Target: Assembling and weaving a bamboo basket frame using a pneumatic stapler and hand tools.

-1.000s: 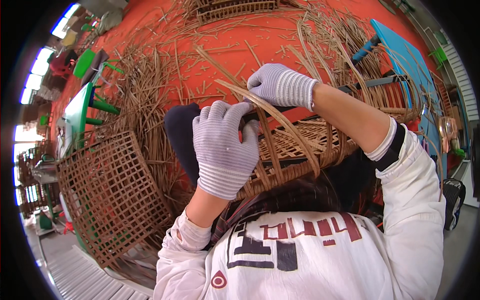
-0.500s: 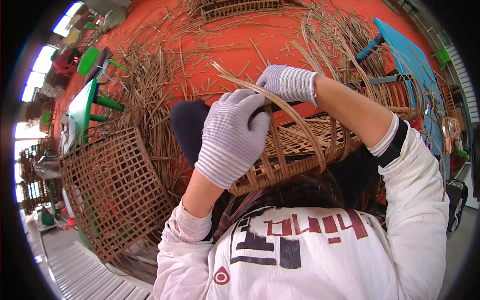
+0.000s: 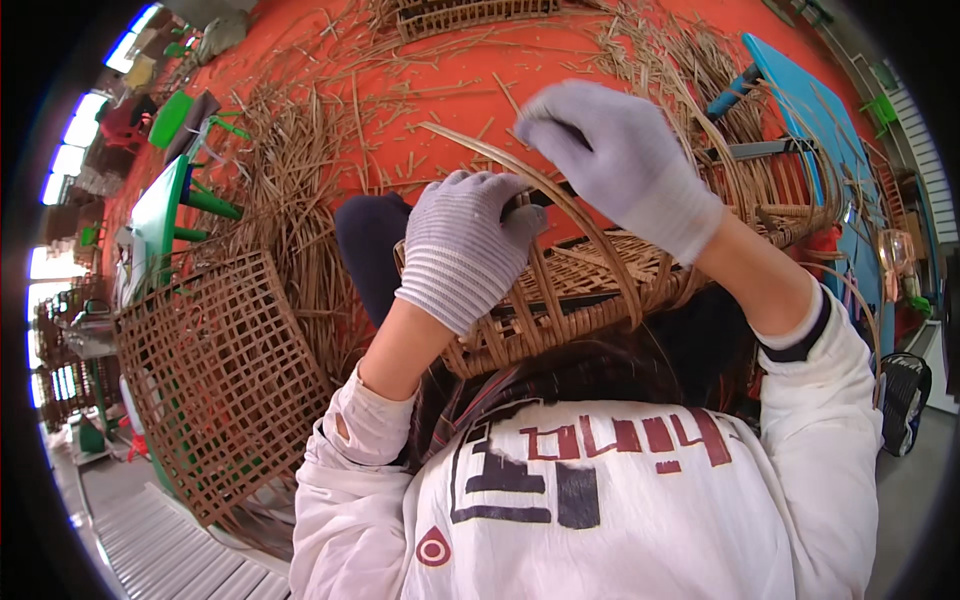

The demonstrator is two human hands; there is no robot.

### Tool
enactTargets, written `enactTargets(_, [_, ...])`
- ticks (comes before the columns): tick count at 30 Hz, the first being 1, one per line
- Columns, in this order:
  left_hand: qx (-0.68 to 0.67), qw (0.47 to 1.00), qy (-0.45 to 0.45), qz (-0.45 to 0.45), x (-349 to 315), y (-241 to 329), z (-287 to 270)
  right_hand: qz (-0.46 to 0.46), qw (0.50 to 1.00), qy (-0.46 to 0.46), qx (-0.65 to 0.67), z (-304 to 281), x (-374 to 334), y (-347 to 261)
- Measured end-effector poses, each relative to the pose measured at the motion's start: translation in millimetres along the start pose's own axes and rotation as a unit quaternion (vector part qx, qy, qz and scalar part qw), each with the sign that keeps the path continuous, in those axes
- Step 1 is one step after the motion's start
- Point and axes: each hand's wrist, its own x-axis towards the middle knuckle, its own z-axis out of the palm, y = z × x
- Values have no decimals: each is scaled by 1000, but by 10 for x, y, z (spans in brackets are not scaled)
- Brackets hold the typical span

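Note:
A woven rattan basket (image 3: 590, 310) with dark rods in its frame lies across my lap, its thick braided edge toward me. My left hand (image 3: 465, 240), in a grey-white striped glove, is closed round the dark rod and weave at the basket's upper left. A pale, flat rattan strip (image 3: 525, 170) arches from beyond that hand down to the braided edge. My right hand (image 3: 610, 150), gloved alike and blurred, is raised above the basket's far side. Its fingers are curled; whatever they may hold is hidden.
Another open-weave basket panel (image 3: 225, 375) leans at the left. Loose rattan strips (image 3: 310, 200) are heaped on the red floor covering (image 3: 460, 70), with short offcuts about. A green stool (image 3: 165, 205) stands at the left, a blue table (image 3: 815, 120) at the right, a long basket (image 3: 475, 18) ahead.
My right hand has risen away from the left hand, over the basket's far side, and turned. The left hand keeps its hold, shifted slightly. The arched strip remains in about the same place.

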Motion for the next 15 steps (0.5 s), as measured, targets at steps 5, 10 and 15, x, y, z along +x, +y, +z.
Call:
enactTargets(5, [-5,999,-32,-34,85,-97,32,131,930,-333,-87,-131,-231,115])
enactTargets(10, [-25,996,-58,-60,144,-60,8,185,897,-384,115,292,-306,294])
enactTargets(15, [-35,997,-38,-51,113,-91,43,227,871,-377,216,69,-315,199])
